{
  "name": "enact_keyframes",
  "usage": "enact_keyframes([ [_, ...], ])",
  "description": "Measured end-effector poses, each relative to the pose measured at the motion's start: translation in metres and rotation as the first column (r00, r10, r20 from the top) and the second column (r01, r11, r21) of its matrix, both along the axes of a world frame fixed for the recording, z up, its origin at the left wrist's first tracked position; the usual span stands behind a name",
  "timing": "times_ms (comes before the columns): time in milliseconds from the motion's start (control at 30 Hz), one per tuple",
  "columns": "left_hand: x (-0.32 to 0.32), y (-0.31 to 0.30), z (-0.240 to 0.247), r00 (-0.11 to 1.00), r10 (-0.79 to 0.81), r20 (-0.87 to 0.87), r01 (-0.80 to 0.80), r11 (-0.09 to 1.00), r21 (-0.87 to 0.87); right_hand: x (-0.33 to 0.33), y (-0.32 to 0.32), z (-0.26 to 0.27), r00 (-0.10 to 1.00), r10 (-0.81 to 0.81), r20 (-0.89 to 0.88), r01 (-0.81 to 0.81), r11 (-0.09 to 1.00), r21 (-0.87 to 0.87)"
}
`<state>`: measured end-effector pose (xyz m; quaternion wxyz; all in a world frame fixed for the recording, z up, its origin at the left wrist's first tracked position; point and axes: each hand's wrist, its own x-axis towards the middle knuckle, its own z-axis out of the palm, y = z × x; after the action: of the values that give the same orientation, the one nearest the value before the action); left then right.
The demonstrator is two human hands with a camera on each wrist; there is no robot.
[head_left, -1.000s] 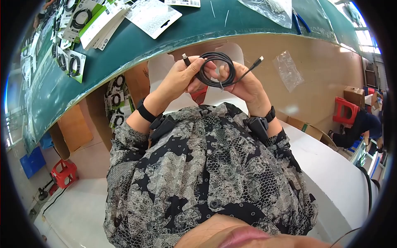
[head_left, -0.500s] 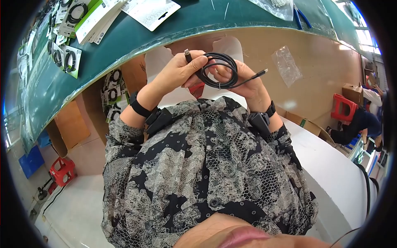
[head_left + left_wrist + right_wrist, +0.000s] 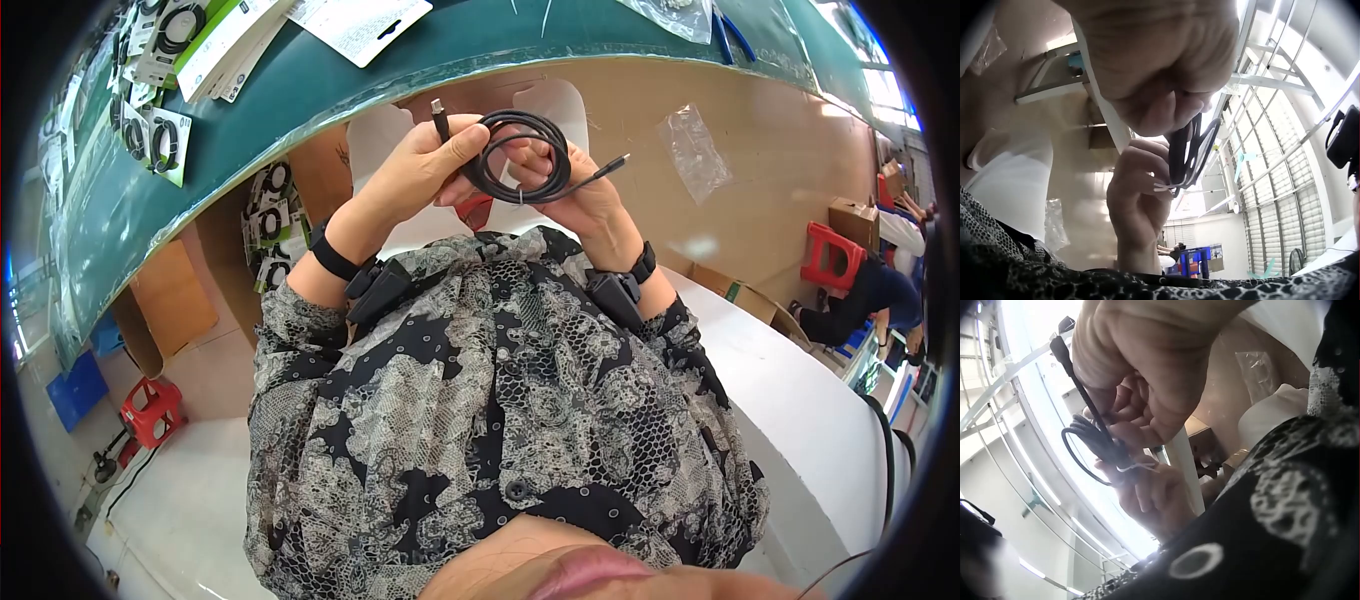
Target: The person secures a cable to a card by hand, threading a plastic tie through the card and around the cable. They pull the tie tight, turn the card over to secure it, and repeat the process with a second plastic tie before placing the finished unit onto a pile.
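A black cable (image 3: 562,165), wound into a round coil, is held in both hands above the lap, in front of the table edge. On its left side my left hand (image 3: 420,165) grips the coil with the thumb on top, and one plug (image 3: 437,107) sticks up past that hand. My right hand (image 3: 590,190) holds the right side, its curled fingers partly hidden behind the loops. The other plug (image 3: 622,160) points out to the right on a short free end. A thin pale tie (image 3: 1138,466) goes around the coil in the right wrist view.
The green table (image 3: 330,95) bears carded cables (image 3: 165,145), a stack of cards (image 3: 225,60), a clear bag (image 3: 675,15) and blue-handled pliers (image 3: 735,40). More carded cables (image 3: 270,222) are in a box below. A plastic bag (image 3: 695,155) lies on the floor.
Both hands have shifted slightly left with the coil, which has turned a little. The free plug end on the right dipped, then rose partway. The grip stays on the cable throughout.
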<state>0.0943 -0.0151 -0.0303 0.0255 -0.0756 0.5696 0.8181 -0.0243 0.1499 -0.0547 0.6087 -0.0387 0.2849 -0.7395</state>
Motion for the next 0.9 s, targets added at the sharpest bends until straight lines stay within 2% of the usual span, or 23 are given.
enact_keyframes([
  [133,0.001,-0.002,0.000,1.000,0.004,-0.002,-0.004,0.995,-0.102,0.004,0.001,0.001,0.997,-0.075,-0.004,0.075,0.992,0.097],
  [167,0.002,-0.003,-0.001,1.000,0.008,-0.009,-0.009,0.990,-0.141,0.004,0.001,-0.005,0.996,-0.090,-0.024,0.090,0.996,-0.004],
  [233,0.002,-0.004,-0.002,1.000,-0.005,-0.006,0.004,0.993,-0.114,0.005,0.000,-0.011,0.990,-0.125,-0.057,0.111,0.973,-0.203],
  [400,0.001,-0.002,0.006,0.999,-0.039,-0.004,0.038,0.998,-0.057,0.000,0.002,-0.010,0.994,-0.078,-0.073,0.069,0.990,-0.120],
  [500,0.000,-0.001,0.003,0.998,-0.056,0.011,0.057,0.997,-0.056,-0.008,0.002,-0.003,0.983,0.181,-0.023,-0.182,0.967,-0.177],
  [533,0.000,-0.002,0.000,0.997,-0.070,0.020,0.071,0.995,-0.065,-0.013,0.003,-0.010,0.984,0.179,-0.021,-0.180,0.968,-0.177],
  [600,0.000,-0.003,-0.004,0.996,-0.084,0.032,0.086,0.994,-0.073,-0.025,0.000,-0.031,0.966,0.258,0.006,-0.244,0.924,-0.294],
  [667,0.000,-0.004,-0.008,0.995,-0.081,0.059,0.080,0.997,0.021,-0.027,0.003,-0.041,0.955,0.295,0.015,-0.270,0.895,-0.356],
  [733,0.000,-0.003,-0.011,0.994,-0.082,0.070,0.077,0.995,0.061,-0.018,0.003,-0.027,0.998,0.054,0.012,-0.051,0.979,-0.197],
  [767,-0.001,-0.002,-0.013,0.995,0.017,0.101,-0.030,0.991,0.129,-0.016,0.003,-0.023,0.998,-0.067,-0.007,0.065,0.991,-0.120],
  [833,-0.002,0.001,-0.017,0.962,0.205,0.180,-0.247,0.935,0.254,-0.014,0.003,-0.022,0.998,-0.068,-0.001,0.067,0.990,-0.124],
  [900,-0.002,0.004,-0.019,0.961,0.215,0.176,-0.256,0.931,0.261,-0.013,0.006,-0.026,0.997,-0.072,0.022,0.074,0.991,-0.114],
])
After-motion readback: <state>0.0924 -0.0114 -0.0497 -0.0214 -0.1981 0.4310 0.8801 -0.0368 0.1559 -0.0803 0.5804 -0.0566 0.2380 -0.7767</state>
